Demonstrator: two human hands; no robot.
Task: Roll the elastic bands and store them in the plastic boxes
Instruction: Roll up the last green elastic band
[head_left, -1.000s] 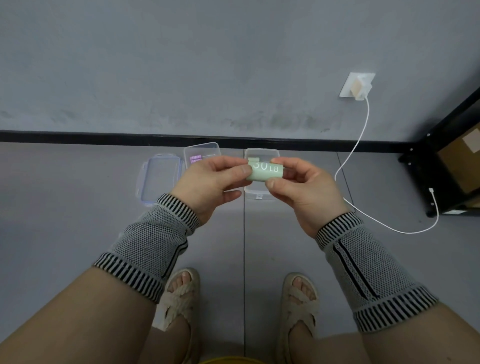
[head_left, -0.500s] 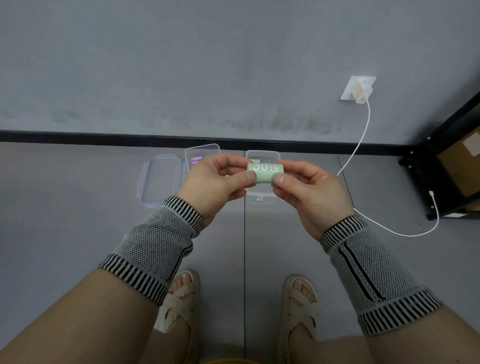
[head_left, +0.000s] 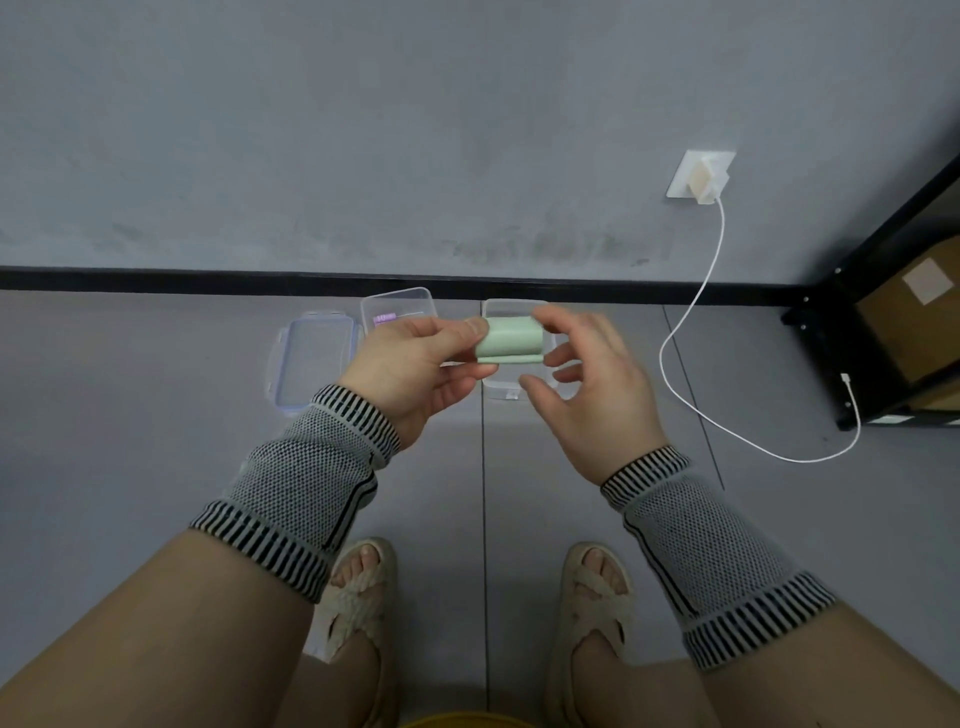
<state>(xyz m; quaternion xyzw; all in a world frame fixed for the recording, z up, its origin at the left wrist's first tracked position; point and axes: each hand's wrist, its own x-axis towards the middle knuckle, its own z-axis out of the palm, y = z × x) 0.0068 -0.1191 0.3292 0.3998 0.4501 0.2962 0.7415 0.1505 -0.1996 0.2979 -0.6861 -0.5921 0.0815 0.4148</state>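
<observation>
One rolled green elastic band (head_left: 511, 340) is being pinched at its left end by the left hand (head_left: 415, 371), thumb on top and fingers underneath, while the right hand (head_left: 587, 384) is hovering just beside its right end with fingers spread and gripping nothing. Soft, light and springy by the look of it, the roll is likely wanting to uncoil, so pinching across the layers seems safest. Below the band, the right clear plastic box (head_left: 514, 389) is sitting open, apparently empty; left of it another box (head_left: 397, 306) is holding a purple band (head_left: 385, 317), a lid (head_left: 314, 364) lying beyond.
</observation>
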